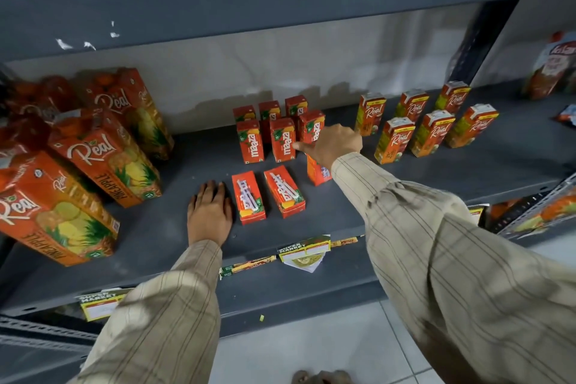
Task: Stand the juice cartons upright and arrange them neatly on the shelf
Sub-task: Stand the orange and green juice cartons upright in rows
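Several small red Maaza juice cartons (283, 140) stand upright in two rows at the middle of the grey shelf (343, 209). Two more Maaza cartons (251, 198) (285, 192) lie flat on their backs in front of them. My right hand (332, 146) reaches in palm down and covers the top of another upright Maaza carton (318, 173), with its thumb touching the row behind. To the left of the lying cartons, my left hand (210, 212) rests flat on the shelf and holds nothing.
Large Real pineapple cartons (106, 159) lean at the shelf's left. Several small Real cartons (394, 140) stand in two rows at the right. Price labels (304, 251) hang on the front edge. Another shelf (249, 3) runs overhead, and more packs (551, 68) sit far right.
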The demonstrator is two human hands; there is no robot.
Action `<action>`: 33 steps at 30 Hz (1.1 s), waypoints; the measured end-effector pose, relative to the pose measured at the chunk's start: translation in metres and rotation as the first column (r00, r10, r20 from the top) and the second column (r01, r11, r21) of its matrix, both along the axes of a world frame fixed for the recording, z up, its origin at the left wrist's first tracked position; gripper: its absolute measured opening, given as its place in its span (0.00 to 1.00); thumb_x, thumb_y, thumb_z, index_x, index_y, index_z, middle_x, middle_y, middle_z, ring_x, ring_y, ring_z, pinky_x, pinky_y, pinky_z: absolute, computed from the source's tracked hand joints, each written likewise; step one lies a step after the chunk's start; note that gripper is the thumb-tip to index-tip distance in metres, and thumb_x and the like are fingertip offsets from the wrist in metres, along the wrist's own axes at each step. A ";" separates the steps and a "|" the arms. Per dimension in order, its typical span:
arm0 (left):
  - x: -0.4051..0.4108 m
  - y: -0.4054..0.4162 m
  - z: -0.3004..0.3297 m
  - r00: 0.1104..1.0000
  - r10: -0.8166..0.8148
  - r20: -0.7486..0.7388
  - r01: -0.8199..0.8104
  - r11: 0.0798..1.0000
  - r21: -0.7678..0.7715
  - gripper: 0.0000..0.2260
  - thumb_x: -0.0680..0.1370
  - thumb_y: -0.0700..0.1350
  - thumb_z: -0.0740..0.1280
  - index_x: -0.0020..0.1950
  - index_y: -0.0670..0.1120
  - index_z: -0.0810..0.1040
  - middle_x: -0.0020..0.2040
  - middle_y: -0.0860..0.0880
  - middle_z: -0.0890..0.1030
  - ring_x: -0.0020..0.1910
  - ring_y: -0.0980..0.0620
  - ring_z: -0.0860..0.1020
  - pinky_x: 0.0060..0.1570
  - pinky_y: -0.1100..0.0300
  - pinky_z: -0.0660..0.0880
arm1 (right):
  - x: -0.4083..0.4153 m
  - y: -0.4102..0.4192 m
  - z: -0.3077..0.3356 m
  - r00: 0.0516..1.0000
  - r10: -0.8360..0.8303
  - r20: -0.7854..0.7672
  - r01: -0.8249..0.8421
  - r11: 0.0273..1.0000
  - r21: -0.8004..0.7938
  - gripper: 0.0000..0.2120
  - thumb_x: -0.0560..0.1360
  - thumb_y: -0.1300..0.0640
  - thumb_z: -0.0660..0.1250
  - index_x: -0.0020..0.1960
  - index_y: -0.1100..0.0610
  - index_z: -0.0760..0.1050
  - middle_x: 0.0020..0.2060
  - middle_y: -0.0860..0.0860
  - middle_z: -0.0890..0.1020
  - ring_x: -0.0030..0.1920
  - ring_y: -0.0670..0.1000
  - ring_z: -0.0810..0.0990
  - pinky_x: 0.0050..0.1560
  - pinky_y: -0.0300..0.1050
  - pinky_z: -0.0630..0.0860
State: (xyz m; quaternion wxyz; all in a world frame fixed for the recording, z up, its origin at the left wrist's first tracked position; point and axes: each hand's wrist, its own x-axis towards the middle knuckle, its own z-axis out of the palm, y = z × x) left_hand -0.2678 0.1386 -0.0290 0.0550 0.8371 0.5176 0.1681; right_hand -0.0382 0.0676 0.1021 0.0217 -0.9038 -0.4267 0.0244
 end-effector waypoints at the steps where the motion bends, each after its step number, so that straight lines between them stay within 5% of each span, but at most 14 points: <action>1: 0.000 0.000 0.000 1.000 0.000 -0.001 0.000 1.000 0.001 0.17 0.77 0.43 0.58 0.66 0.40 0.68 0.68 0.38 0.69 0.69 0.40 0.65 0.69 0.42 0.60 | 0.002 0.002 -0.002 1.000 0.001 -0.014 -0.001 1.000 0.000 0.30 0.71 0.30 0.58 0.41 0.59 0.75 0.30 0.51 0.73 0.32 0.50 0.74 0.27 0.39 0.64; 4: 0.000 0.000 0.000 1.000 0.001 -0.004 -0.001 1.000 0.000 0.18 0.77 0.43 0.58 0.66 0.41 0.68 0.68 0.38 0.69 0.69 0.40 0.65 0.69 0.43 0.60 | 0.008 0.004 -0.003 0.992 0.031 -0.119 -0.029 0.999 0.021 0.23 0.71 0.38 0.64 0.50 0.58 0.77 0.43 0.52 0.80 0.46 0.54 0.81 0.37 0.43 0.70; 8: 0.000 0.000 0.000 1.000 0.000 -0.008 0.000 1.000 0.001 0.18 0.77 0.43 0.58 0.66 0.41 0.68 0.68 0.38 0.70 0.69 0.40 0.65 0.69 0.43 0.60 | 0.018 0.001 0.016 0.964 0.197 -0.176 -0.204 0.979 -0.024 0.20 0.70 0.54 0.71 0.59 0.60 0.75 0.55 0.57 0.81 0.52 0.58 0.81 0.48 0.48 0.78; 13: 0.000 -0.001 0.001 1.000 0.003 0.003 -0.003 1.000 0.001 0.17 0.76 0.42 0.60 0.65 0.39 0.69 0.67 0.36 0.71 0.68 0.38 0.66 0.67 0.40 0.63 | 0.032 0.001 0.030 0.833 0.531 -0.156 -0.546 0.835 -0.069 0.22 0.68 0.70 0.71 0.60 0.55 0.77 0.60 0.54 0.79 0.59 0.55 0.77 0.51 0.42 0.71; 22: 0.000 -0.002 0.002 1.000 0.004 -0.010 -0.004 1.000 0.001 0.18 0.77 0.43 0.59 0.66 0.40 0.68 0.68 0.38 0.70 0.69 0.39 0.65 0.68 0.43 0.61 | 0.041 -0.004 0.032 0.737 0.667 -0.110 -0.676 0.723 -0.141 0.24 0.69 0.66 0.72 0.63 0.55 0.74 0.63 0.53 0.77 0.63 0.55 0.74 0.60 0.46 0.70; 25: 0.000 -0.001 0.001 1.000 0.003 -0.020 -0.004 1.000 -0.002 0.18 0.77 0.43 0.58 0.67 0.41 0.67 0.69 0.38 0.69 0.69 0.40 0.64 0.69 0.43 0.60 | 0.032 -0.007 0.037 0.704 0.709 0.039 -0.704 0.705 -0.089 0.26 0.68 0.62 0.73 0.64 0.53 0.72 0.64 0.54 0.76 0.62 0.56 0.75 0.59 0.50 0.75; 29: 0.000 0.000 0.000 1.000 0.004 -0.031 -0.004 1.000 -0.009 0.18 0.78 0.44 0.58 0.67 0.41 0.66 0.69 0.38 0.69 0.70 0.40 0.64 0.69 0.43 0.60 | -0.007 -0.022 0.018 0.457 0.835 0.308 -0.868 0.493 -0.049 0.21 0.73 0.68 0.65 0.65 0.57 0.72 0.63 0.56 0.76 0.63 0.57 0.75 0.58 0.50 0.76; 33: 0.000 0.000 0.001 1.000 0.006 -0.015 -0.006 1.000 -0.010 0.18 0.77 0.43 0.58 0.67 0.40 0.67 0.68 0.37 0.70 0.69 0.39 0.65 0.69 0.42 0.61 | -0.029 -0.037 -0.030 0.198 0.954 0.224 -0.907 0.265 -0.326 0.19 0.73 0.68 0.65 0.63 0.60 0.74 0.67 0.60 0.73 0.70 0.61 0.67 0.65 0.58 0.70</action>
